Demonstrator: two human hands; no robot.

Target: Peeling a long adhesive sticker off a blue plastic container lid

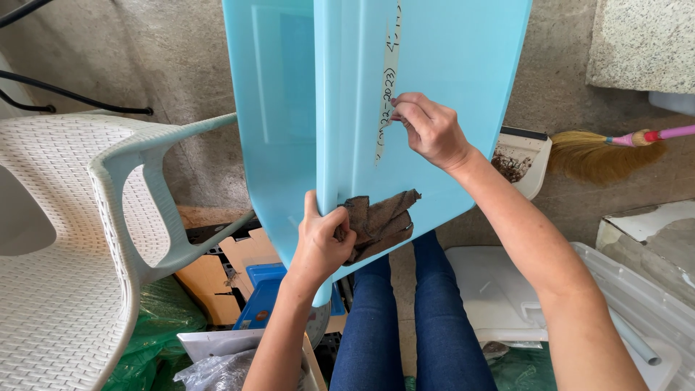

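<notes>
- Right hand (428, 130) is up against the flat face of a light blue plastic bin (434, 58), fingers curled in tight, thumb and forefinger pinching the edge of one strip of beige masking tape (389, 87) stuck on it. Looks like a pinch grip on the tape, nothing else in that hand.
- Left hand (322, 242) is lower down, closed around the bottom corner edge of the bin, and it's also got one brown rag (380, 221) pressed against the plastic, most of the cloth bunched to the right of the fingers.
- So the bin is held up on edge between both hands, over the person's lap, two legs in blue jeans (405, 326) below it. The top of the bin is cut off by the frame.
- The tape has handwriting, partly covered by the right fingers.
- Left side: one white woven-look plastic chair (65, 253), only partly in view, with two black cables (72, 90) on the concrete floor behind it.
- Under the bin: cardboard, a blue thing and green plastic sheeting, mostly hidden, hard to sort out.
- Right side: one white dustpan (525, 159) with dirt in it, one straw broom (601, 152) with a pink handle, and clear plastic tubs (637, 289) cut off at the edge.
</notes>
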